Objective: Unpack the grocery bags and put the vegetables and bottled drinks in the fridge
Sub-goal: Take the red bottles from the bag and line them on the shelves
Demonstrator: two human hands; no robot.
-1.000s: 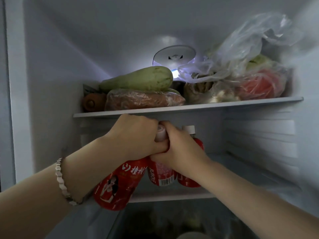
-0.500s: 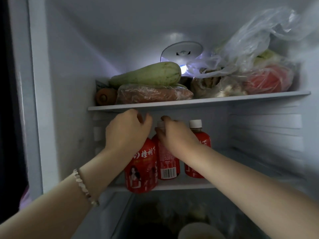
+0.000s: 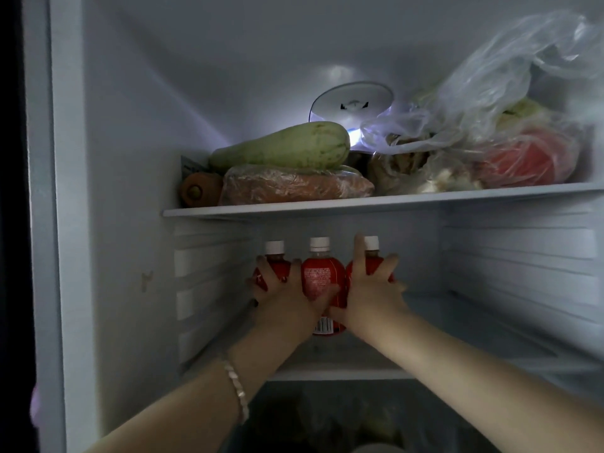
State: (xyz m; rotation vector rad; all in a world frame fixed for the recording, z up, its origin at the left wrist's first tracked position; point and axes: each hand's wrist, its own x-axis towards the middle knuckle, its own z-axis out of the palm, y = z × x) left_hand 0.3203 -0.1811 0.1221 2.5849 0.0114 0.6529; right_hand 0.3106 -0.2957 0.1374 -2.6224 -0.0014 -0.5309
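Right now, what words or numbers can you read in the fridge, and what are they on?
Nothing reads clearly.
Middle bottle: white small print on its red label, too blurred to read.
Barcode near that bottle's base: digits too small to read.
Left bottle: a white mark between the left hand's fingers, partly covered, unreadable.

I take this for a home kitchen, because I am facing a household fridge (image 3: 130, 191). It has white plastic walls, ribbed shelf rails (image 3: 209, 289) on the left and right, and a round lamp (image 3: 351, 103) glowing on the far wall. The upper shelf (image 3: 359, 202) holds ordinary family shopping. A pale green squash (image 3: 281, 148) lies on film-wrapped carrots (image 3: 294, 186), with thin plastic bags of vegetables (image 3: 490, 132) to their right. Three small red drink bottles (image 3: 322, 276) stand on the lower shelf (image 3: 327, 374). Nearest me there is a dim drawer (image 3: 327, 420).
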